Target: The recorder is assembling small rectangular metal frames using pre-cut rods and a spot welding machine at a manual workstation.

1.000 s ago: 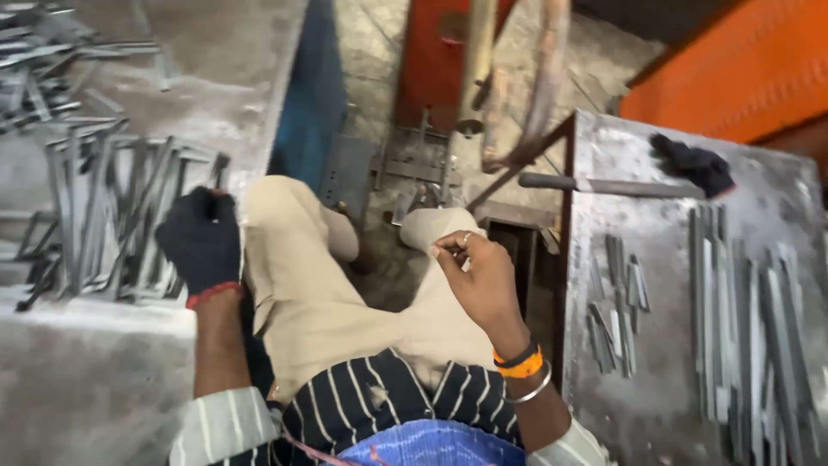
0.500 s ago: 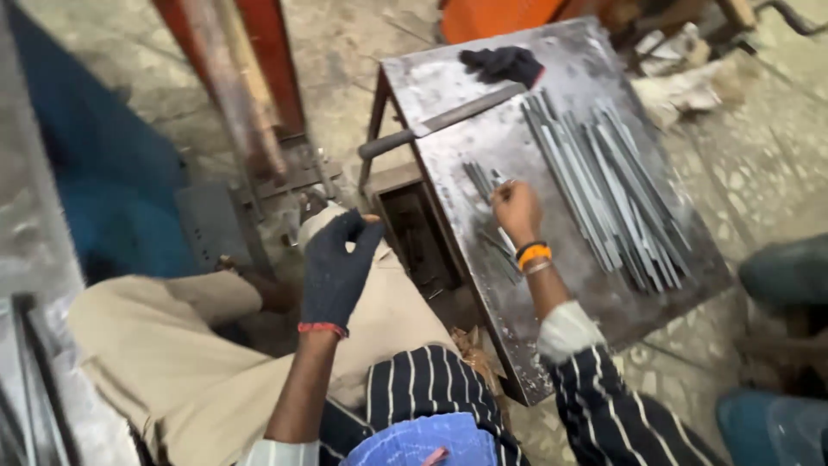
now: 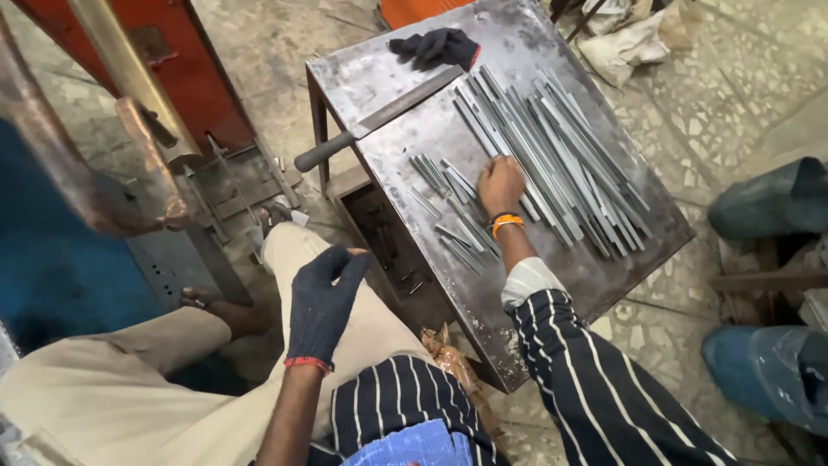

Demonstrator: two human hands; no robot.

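Metal strips (image 3: 552, 147) — long, flat and grey — lie in a loose fan across the right centre of the frame, on a steel-topped table (image 3: 414, 78) that runs slantwise from the upper middle down toward the lower middle. The right hand (image 3: 500, 184), bare, with an orange band at the wrist, rests palm down on the table top at the near edge of that pile. Its fingers are bent over the strip ends and touching them; whether they actually grip one cannot be told from this angle. Just left of the hand lies a smaller scatter of short strips (image 3: 453, 207), some touching one another.

The left hand (image 3: 326, 298), in a dark glove with a red cuff, hangs in the lower middle of the frame above the person's pale trouser leg, well apart from the table. Its fingers are loosely curled and half open, holding nothing.

A long file (image 3: 379, 116) with a dark handle lies across the table's upper left part, its handle jutting past the edge. A spare dark glove (image 3: 435, 45) sits at the table's far corner, at the top of the frame. Orange-red machine framing fills the upper left.
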